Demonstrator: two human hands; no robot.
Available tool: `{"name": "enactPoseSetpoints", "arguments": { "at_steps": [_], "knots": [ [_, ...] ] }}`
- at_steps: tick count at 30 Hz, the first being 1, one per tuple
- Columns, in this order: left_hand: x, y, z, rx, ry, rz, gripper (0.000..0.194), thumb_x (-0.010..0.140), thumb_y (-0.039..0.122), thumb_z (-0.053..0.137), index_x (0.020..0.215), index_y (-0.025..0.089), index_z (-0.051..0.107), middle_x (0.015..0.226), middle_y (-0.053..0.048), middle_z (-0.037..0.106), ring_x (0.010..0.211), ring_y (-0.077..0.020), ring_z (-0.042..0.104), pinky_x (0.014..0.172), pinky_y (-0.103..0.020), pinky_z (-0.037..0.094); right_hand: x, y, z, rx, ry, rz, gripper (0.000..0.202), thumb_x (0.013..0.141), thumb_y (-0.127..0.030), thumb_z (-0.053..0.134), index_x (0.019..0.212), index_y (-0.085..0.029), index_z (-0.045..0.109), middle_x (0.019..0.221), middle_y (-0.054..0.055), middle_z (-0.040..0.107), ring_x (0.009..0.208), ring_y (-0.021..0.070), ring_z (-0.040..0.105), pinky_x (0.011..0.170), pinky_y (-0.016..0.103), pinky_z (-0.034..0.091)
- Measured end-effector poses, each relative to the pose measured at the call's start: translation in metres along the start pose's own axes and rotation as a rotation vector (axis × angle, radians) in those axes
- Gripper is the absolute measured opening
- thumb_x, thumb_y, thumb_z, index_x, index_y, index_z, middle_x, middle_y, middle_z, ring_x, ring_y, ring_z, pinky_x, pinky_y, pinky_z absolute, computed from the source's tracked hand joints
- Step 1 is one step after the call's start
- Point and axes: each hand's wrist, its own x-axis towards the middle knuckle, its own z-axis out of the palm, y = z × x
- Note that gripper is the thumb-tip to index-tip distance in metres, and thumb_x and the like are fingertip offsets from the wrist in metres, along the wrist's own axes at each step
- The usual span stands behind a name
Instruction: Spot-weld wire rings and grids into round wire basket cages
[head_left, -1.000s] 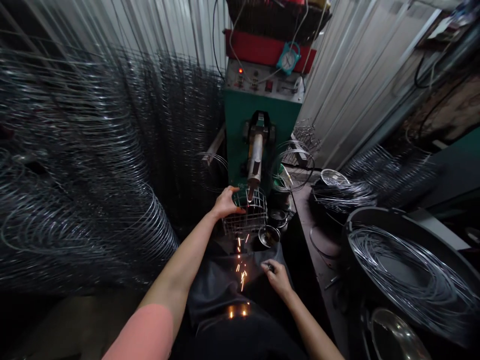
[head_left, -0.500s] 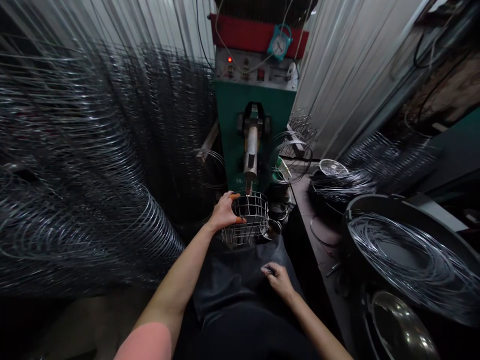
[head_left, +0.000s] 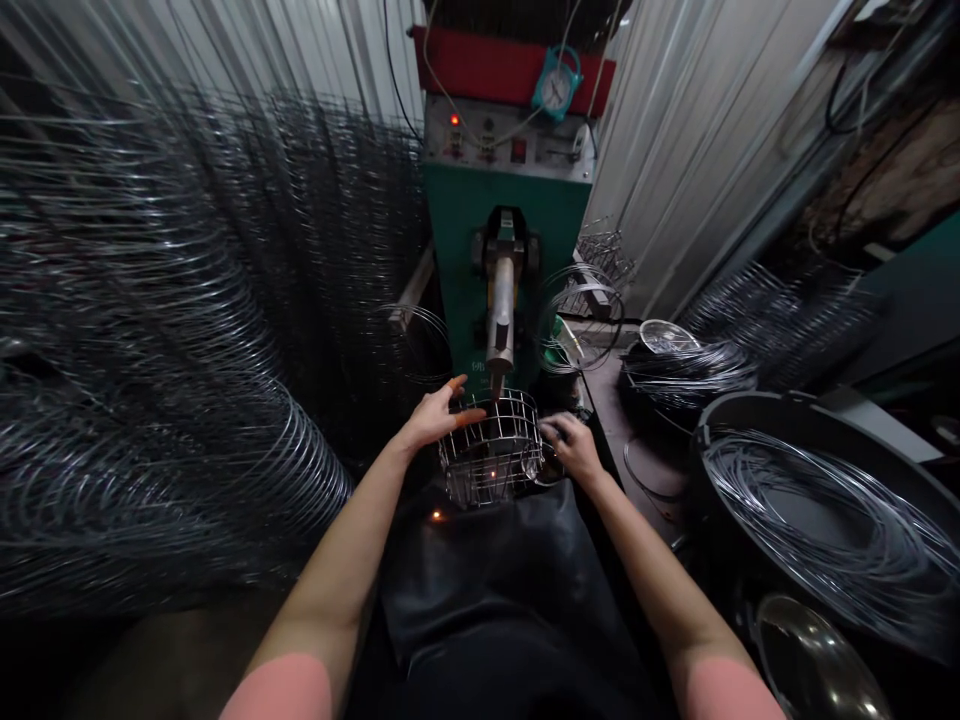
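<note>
A round wire basket [head_left: 487, 468] is in front of the green machine, its rim under the metal rod tip [head_left: 497, 384]. My left hand [head_left: 435, 417] is at the basket's left rim, thumb and forefinger in orange finger covers, the thumb laid over the wire. The other fingers are partly hidden. Close by the basket's right side is my right hand [head_left: 574, 447], fingers bent and slightly blurred; what they hold, if anything, I cannot make out. A small round dish [head_left: 550, 466] sits below these fingers. Bright orange sparks [head_left: 436, 515] glow at the basket and over the dark apron [head_left: 480, 570].
The green spot-welding machine [head_left: 450, 230] has a lit red lamp and a blue clock [head_left: 557, 88] on top. Tall stacks of wire frames [head_left: 187, 330] crowd the left. On the right, a large black basin [head_left: 712, 410] holds wire rings, beside a shiny metal bowl [head_left: 817, 655].
My right hand has risen from my lap to the basket's right side. The basket has tilted and shifted slightly, and my left hand has moved a little left. Sparks have appeared.
</note>
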Motion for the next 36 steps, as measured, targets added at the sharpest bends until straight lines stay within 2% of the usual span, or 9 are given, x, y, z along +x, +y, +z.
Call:
{"name": "enactPoseSetpoints", "arguments": {
  "at_steps": [4, 9, 13, 16, 19, 24, 31, 34, 36],
  "knots": [
    [0.032, -0.002, -0.003, 0.051, -0.034, -0.035, 0.049, 0.079, 0.061, 0.047, 0.097, 0.020, 0.066, 0.089, -0.006, 0.068, 0.085, -0.0219, 0.062, 0.074, -0.031, 0.046, 0.080, 0.007, 0.015, -0.192, -0.161, -0.047, 0.020, 0.088, -0.028, 0.055, 0.098, -0.019, 0.069, 0.102, 0.008, 0.064, 0.091, 0.0180, 0.061, 0.077, 0.025, 0.045],
    [0.049, -0.001, -0.001, 0.246, -0.147, -0.008, 0.043, 0.078, 0.061, 0.048, 0.072, 0.022, 0.065, 0.065, 0.000, 0.061, 0.065, -0.0176, 0.057, 0.060, -0.026, 0.040, 0.118, 0.016, 0.033, -0.309, -0.517, -0.044, 0.025, 0.091, -0.034, 0.051, 0.088, -0.018, 0.070, 0.082, 0.004, 0.069, 0.075, 0.0157, 0.061, 0.061, 0.021, 0.039],
    [0.056, 0.004, 0.005, 0.414, -0.092, -0.009, 0.036, 0.085, 0.051, 0.045, 0.072, 0.023, 0.063, 0.072, -0.002, 0.065, 0.078, -0.0220, 0.062, 0.084, -0.036, 0.042, 0.127, 0.023, 0.045, -0.383, -0.504, 0.014, 0.022, 0.090, -0.036, 0.053, 0.088, -0.021, 0.070, 0.086, 0.005, 0.069, 0.077, 0.0178, 0.061, 0.057, 0.022, 0.033],
    [0.061, 0.012, 0.004, 0.476, 0.019, -0.047, 0.028, 0.089, 0.040, 0.043, 0.086, 0.023, 0.065, 0.094, -0.007, 0.067, 0.098, -0.0275, 0.059, 0.101, -0.057, 0.027, 0.138, 0.026, 0.051, -0.413, -0.450, 0.067, 0.023, 0.091, -0.031, 0.050, 0.086, -0.019, 0.069, 0.086, 0.006, 0.069, 0.077, 0.0177, 0.060, 0.057, 0.022, 0.031],
    [0.053, 0.016, -0.006, 0.430, 0.047, 0.033, 0.028, 0.089, 0.040, 0.045, 0.106, 0.025, 0.061, 0.114, -0.009, 0.061, 0.111, -0.0296, 0.052, 0.102, -0.067, 0.018, 0.146, 0.028, 0.046, -0.396, -0.470, 0.058, 0.025, 0.091, -0.031, 0.050, 0.082, -0.017, 0.069, 0.078, 0.004, 0.068, 0.070, 0.0148, 0.058, 0.055, 0.021, 0.030],
    [0.017, 0.014, -0.015, 0.416, -0.195, 0.207, 0.019, 0.087, 0.031, 0.051, 0.100, 0.027, 0.064, 0.099, -0.003, 0.066, 0.098, -0.0230, 0.059, 0.106, -0.062, 0.017, 0.138, 0.027, 0.023, -0.387, -0.531, -0.015, 0.028, 0.090, -0.033, 0.051, 0.075, -0.016, 0.067, 0.066, 0.000, 0.063, 0.058, 0.0108, 0.050, 0.052, 0.020, 0.026],
    [-0.015, 0.018, -0.006, 0.574, -0.354, 0.533, 0.022, 0.085, 0.017, 0.044, 0.085, 0.023, 0.065, 0.085, -0.004, 0.065, 0.087, -0.0200, 0.059, 0.095, -0.039, 0.041, 0.106, 0.005, 0.012, -0.428, -0.545, -0.060, 0.023, 0.089, -0.030, 0.055, 0.075, -0.019, 0.069, 0.067, 0.001, 0.065, 0.060, 0.0123, 0.054, 0.053, 0.022, 0.027],
    [-0.045, 0.018, -0.016, 0.627, -0.359, 0.653, 0.027, 0.082, 0.010, 0.041, 0.086, 0.022, 0.065, 0.084, -0.005, 0.065, 0.085, -0.0220, 0.059, 0.092, -0.041, 0.043, 0.081, -0.023, 0.008, -0.403, -0.531, 0.009, 0.023, 0.089, -0.027, 0.054, 0.077, -0.017, 0.070, 0.068, 0.002, 0.067, 0.062, 0.0121, 0.057, 0.055, 0.021, 0.032],
    [-0.069, 0.019, -0.026, 0.629, -0.288, 0.748, 0.034, 0.077, 0.005, 0.040, 0.090, 0.024, 0.065, 0.083, -0.004, 0.066, 0.082, -0.0210, 0.061, 0.092, -0.041, 0.043, 0.062, -0.049, 0.005, -0.395, -0.506, 0.068, 0.019, 0.088, -0.027, 0.057, 0.081, -0.015, 0.071, 0.071, 0.002, 0.068, 0.065, 0.0124, 0.059, 0.056, 0.020, 0.036]
  ]
}}
